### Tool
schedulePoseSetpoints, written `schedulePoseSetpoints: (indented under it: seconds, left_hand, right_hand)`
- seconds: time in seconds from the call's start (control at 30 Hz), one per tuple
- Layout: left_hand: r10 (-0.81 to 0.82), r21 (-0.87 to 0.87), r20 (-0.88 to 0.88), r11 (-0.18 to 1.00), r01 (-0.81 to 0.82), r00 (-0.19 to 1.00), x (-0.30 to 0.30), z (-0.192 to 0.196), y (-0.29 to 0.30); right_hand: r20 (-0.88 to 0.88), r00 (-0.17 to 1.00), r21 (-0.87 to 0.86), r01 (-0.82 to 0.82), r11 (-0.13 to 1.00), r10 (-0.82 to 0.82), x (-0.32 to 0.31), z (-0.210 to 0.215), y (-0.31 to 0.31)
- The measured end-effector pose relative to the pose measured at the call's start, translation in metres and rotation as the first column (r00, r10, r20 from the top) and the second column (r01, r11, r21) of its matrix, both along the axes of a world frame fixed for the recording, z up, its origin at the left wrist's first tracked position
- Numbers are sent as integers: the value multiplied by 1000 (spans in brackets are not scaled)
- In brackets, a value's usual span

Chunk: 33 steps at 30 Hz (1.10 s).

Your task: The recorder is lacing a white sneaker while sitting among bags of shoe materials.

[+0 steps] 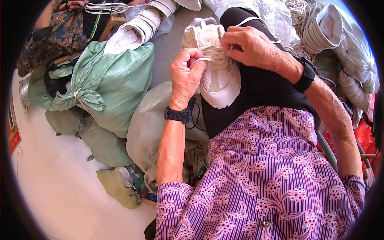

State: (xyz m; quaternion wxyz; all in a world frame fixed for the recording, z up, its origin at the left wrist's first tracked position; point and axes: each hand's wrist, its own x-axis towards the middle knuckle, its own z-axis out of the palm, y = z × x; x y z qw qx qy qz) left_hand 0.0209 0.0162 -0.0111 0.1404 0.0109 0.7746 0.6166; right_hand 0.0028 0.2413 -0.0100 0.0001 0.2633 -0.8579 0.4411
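A white shoe [219, 91] with mesh panels rests on my black-trousered thigh, toe toward me. White shoelace [215, 53] runs in rows across its front. To the shoe's left, my left hand [185, 75] is closed, with a stretch of lace pinched between thumb and fingers. My right hand [249, 47] is closed at the right edge of the lacing; a short bit of lace shows at its fingertips. Both hands are close to the shoe, and dark straps circle both wrists.
A tied green sack [120, 76] stands at left, with nested white shoe parts [146, 24] above it. More nested white shoe parts [323, 30] and loose white laces [297, 14] lie at upper right. Another person [60, 36] sits at upper left beside bundled laces [106, 8].
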Motion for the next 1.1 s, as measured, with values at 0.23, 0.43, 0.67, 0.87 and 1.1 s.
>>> schedulePoseSetpoints:
  seconds: [0.23,0.43,0.67,0.87,1.1]
  left_hand:
    - [-120,-194,-172,977,86,978,-3,6,-1]
    - [-92,-189,-94,979,73,991,-2,4,0]
    - [-227,-376,-224,917,131,948,-8,12,4]
    - [-131,-226,-15,966,124,991,-13,9,7]
    - [-194,-260,-74,951,169,978,-11,10,8]
  right_hand:
    - [-50,997,101,-58,993,63,3,-7,-18]
    - [265,964,-136,51,989,-14,-22,-1,-18]
    - [150,988,8,-31,999,29,-21,2,-5]
    - [75,993,68,-94,993,89,-6,-5,-11]
    - [-24,993,174,-109,979,115,-8,-13,-20]
